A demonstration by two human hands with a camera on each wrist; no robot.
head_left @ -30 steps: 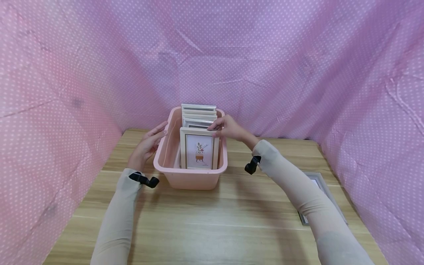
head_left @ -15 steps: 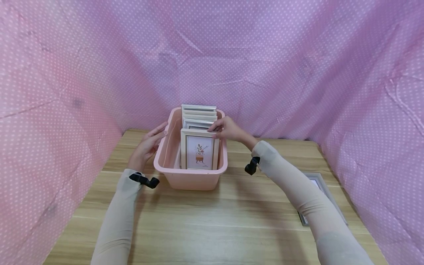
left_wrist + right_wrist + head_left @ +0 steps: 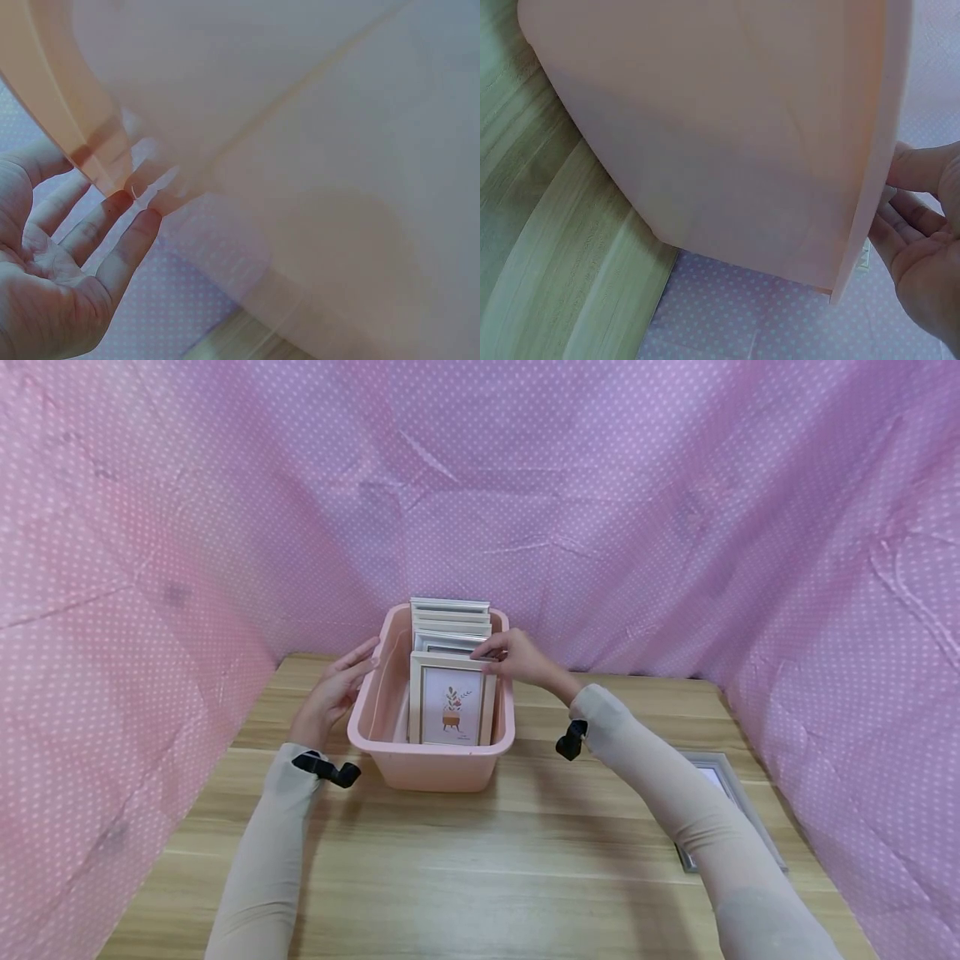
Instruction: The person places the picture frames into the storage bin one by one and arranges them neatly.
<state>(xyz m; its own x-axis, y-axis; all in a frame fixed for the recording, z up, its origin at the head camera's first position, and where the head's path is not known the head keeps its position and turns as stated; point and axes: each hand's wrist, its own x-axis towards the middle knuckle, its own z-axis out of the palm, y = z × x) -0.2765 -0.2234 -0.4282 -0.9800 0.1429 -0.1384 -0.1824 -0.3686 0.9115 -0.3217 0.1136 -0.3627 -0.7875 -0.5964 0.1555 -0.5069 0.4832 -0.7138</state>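
Observation:
A pink plastic basin (image 3: 431,768) stands on the wooden table, holding several picture frames upright in a row. Nearest in the row is a cream picture frame (image 3: 416,702) with a potted-plant print. My right hand (image 3: 525,658) pinches its top right corner, thumb in front and fingers behind. In the right wrist view, the basin wall (image 3: 705,150) hides the frame that this hand (image 3: 930,240) holds. My left hand (image 3: 330,697) rests its extended fingertips against the basin's left side, as the left wrist view shows with the hand (image 3: 67,270) spread.
Behind the cream frame stand white and silver frames (image 3: 450,607), reaching above the basin's back rim. A grey picture frame (image 3: 742,802) lies flat on the table at right, partly under my right forearm. Pink dotted cloth (image 3: 480,527) encloses the table's back and sides.
The cream frame has shifted very slightly to the right inside the basin, still in my right hand's pinch. My left hand has stayed where it was.

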